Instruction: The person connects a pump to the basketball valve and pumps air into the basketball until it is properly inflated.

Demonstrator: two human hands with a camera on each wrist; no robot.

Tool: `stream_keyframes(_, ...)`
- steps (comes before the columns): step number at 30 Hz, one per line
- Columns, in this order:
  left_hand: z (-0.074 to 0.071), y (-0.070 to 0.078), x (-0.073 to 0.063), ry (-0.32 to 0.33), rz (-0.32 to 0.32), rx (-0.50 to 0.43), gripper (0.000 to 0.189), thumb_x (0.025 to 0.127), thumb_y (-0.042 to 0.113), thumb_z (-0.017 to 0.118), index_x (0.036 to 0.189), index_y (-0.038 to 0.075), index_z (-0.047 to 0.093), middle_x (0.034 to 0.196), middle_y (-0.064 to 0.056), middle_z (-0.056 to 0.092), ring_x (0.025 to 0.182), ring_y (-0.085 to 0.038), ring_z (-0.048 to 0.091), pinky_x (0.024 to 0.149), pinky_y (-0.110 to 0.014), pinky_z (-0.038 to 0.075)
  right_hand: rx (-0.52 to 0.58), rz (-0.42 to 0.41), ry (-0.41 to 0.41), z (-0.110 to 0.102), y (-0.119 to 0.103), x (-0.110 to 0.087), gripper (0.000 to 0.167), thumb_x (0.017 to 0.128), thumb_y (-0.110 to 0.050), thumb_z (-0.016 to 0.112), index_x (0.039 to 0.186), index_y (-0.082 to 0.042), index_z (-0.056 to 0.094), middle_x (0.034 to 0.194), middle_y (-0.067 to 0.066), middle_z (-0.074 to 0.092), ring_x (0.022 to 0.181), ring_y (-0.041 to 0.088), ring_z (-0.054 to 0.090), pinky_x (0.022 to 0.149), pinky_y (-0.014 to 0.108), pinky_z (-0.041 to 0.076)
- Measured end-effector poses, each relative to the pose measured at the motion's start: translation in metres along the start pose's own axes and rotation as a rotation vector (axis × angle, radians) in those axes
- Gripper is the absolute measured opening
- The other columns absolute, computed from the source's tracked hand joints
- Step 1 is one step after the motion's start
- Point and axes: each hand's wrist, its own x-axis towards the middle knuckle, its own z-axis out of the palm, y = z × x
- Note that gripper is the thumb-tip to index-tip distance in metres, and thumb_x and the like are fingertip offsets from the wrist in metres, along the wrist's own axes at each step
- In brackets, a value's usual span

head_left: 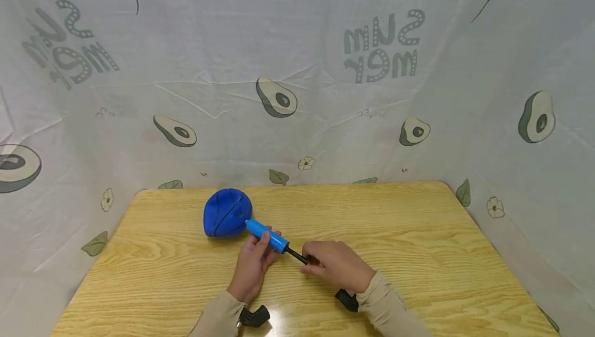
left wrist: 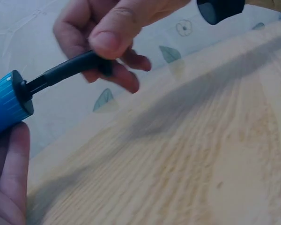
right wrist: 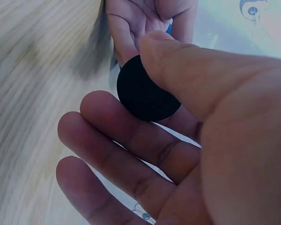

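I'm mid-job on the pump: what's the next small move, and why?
I'd push the handle in with the right grip, while the left grip steadies the pump. The rod shows outside the pump, whose far end meets the ball, and the ball looks dented, so a stroke seems due.

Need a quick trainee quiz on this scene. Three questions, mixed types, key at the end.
1. Which hand holds the blue pump barrel?
2. True or false: the blue ball has an uneven outline.
3. The black rod is: A) hidden inside the barrel; B) visible between the barrel and the right hand; C) pressed against the ball.

Key: 1. The left hand. 2. True. 3. B.
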Motion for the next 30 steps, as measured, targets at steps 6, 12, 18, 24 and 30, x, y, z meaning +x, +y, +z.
stream_keyframes(6,0.01,-0.006,-0.004,-0.104,-0.055,0.056,0.065,0.111,0.031,0.052,0.153,-0.011,0.025,0.149,-0.031,0.046,0.136,-0.032,0.054,0.102,-0.032,0.055,-0.001,-0.015,0.011,0.001,-0.001,0.0,0.018,0.098,-0.031,0.074,0.089,-0.024,0.059,0.072,-0.017,0.049,0.057,-0.002,0.041,0.049,0.018,0.033)
stream_keyframes(12,0.012,-0.009,-0.005,-0.115,-0.067,0.055,0.063,0.111,0.03,0.052,0.152,-0.01,0.025,0.149,-0.032,0.046,0.131,-0.027,0.059,0.101,-0.033,0.056,-0.01,-0.009,0.014,0.004,0.001,0.0,0.018,0.098,-0.031,0.074,0.09,-0.023,0.06,0.071,-0.016,0.048,0.056,-0.002,0.041,0.048,0.018,0.032)
stream_keyframes(18,0.012,-0.006,-0.004,-0.061,-0.048,0.041,0.061,0.111,0.029,0.052,0.151,-0.008,0.025,0.143,-0.029,0.051,0.114,-0.014,0.067,0.095,-0.033,0.059,-0.055,0.006,0.078,0.006,0.001,0.0,0.017,0.098,-0.031,0.074,0.09,-0.021,0.063,0.069,-0.017,0.049,0.054,-0.003,0.041,0.046,0.018,0.034)
stream_keyframes(24,0.008,-0.002,-0.001,-0.036,-0.007,0.054,0.059,0.111,0.027,0.051,0.151,-0.009,0.028,0.14,-0.027,0.055,0.112,-0.014,0.068,0.093,-0.032,0.059,-0.053,0.012,0.067,0.006,0.0,0.002,0.016,0.099,-0.031,0.073,0.091,-0.023,0.062,0.07,-0.019,0.05,0.054,-0.003,0.041,0.046,0.017,0.035)
stream_keyframes(30,0.0,0.003,0.002,0.017,0.039,0.033,0.06,0.111,0.029,0.053,0.15,-0.009,0.03,0.134,-0.019,0.062,0.108,-0.014,0.069,0.091,-0.03,0.059,-0.062,-0.004,0.069,0.005,0.002,0.0,0.015,0.098,-0.026,0.074,0.091,-0.021,0.062,0.07,-0.018,0.051,0.055,-0.002,0.043,0.048,0.019,0.039)
